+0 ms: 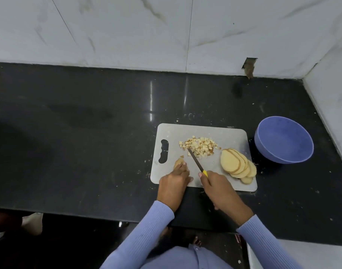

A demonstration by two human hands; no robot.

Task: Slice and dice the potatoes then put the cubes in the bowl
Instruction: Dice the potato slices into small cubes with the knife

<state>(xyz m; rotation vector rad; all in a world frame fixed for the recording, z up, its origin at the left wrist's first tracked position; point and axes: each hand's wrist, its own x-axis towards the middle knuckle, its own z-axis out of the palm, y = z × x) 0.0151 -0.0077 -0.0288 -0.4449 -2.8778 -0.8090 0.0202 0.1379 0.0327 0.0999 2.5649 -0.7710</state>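
Mid-dicing on cutting board (232, 136): left hand (175, 183) pinching potato slice (178, 163), right hand (220, 188) wrapped round knife (195, 159) by cube pile (200, 146), slice stack (236, 165) waiting, bowl (283, 139) empty; next probably cutting held slice.

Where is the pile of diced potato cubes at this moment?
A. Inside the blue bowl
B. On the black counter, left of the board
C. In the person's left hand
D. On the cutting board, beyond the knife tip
D. The potato cubes lie heaped on the cutting board just past the tip of the knife, while the blue bowl to the right shows nothing inside.
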